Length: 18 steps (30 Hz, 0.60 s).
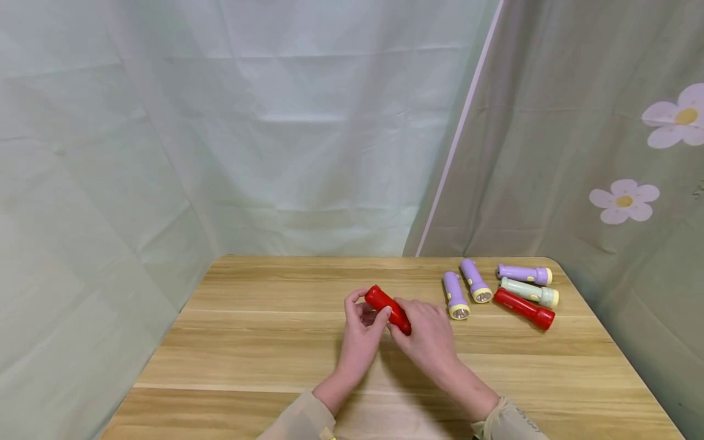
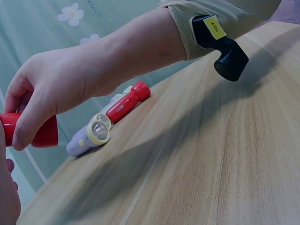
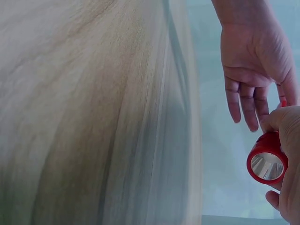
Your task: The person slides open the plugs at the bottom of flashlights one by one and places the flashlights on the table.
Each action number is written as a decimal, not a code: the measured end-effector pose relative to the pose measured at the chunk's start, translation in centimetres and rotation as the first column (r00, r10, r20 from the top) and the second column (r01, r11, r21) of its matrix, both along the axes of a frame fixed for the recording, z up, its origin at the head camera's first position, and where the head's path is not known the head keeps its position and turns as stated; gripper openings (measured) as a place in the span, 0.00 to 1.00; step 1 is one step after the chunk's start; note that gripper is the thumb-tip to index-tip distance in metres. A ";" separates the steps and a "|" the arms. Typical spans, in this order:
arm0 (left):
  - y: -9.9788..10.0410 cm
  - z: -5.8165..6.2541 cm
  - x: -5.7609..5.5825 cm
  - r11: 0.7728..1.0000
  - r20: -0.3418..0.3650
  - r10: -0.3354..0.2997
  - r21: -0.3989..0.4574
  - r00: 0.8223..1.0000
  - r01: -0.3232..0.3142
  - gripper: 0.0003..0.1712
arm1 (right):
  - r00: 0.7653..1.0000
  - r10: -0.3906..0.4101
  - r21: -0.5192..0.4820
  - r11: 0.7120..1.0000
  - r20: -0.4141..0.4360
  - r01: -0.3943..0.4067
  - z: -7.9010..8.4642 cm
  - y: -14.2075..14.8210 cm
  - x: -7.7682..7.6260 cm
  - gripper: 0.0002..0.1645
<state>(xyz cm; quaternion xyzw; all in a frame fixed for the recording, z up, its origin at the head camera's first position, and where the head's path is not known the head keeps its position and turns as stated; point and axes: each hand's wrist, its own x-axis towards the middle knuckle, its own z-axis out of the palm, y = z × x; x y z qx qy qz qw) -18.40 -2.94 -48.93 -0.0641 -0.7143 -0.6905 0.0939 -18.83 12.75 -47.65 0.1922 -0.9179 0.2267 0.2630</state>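
Note:
Above the table, a red flashlight (image 1: 387,307) is held between both hands, tilted, its narrow tail toward the far left. My left hand (image 1: 360,335) has its thumb on the body and its index finger near the tail. In the right wrist view, the other fingers of this left hand (image 3: 253,70) hang extended. My right hand (image 1: 428,333) grips the wider head end. That view shows the flashlight's lens (image 3: 267,166) facing the camera; no light from it is evident. The left wrist view shows the right hand (image 2: 56,84) pinching the red head (image 2: 46,133).
Right of the hands lie two purple flashlights (image 1: 455,294) (image 1: 475,281), lenses facing the near side. Farther right are a third purple flashlight (image 1: 519,274), a pale green one (image 1: 530,292) and another red one (image 1: 524,308). Curtains (image 1: 330,153) surround the wooden table (image 1: 247,348).

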 end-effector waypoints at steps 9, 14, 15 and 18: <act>0.0 0.1 0.4 1.000 0.005 0.015 0.004 1.000 -0.015 0.33 | 1.000 -0.004 0.003 1.000 -0.007 0.004 0.0 -0.1 0.2 0.28; 0.1 0.2 0.4 1.000 -0.006 0.014 0.007 1.000 -0.014 0.32 | 1.000 -0.018 0.005 1.000 -0.007 0.018 0.1 -0.1 0.2 0.28; 0.1 0.2 0.4 1.000 -0.007 0.012 0.011 1.000 -0.012 0.32 | 1.000 -0.022 0.006 1.000 -0.007 0.022 0.1 -0.1 0.2 0.28; 0.0 0.2 0.4 1.000 -0.014 0.005 0.025 1.000 -0.005 0.33 | 0.999 -0.031 0.012 0.999 -0.011 0.031 0.1 -0.1 0.2 0.28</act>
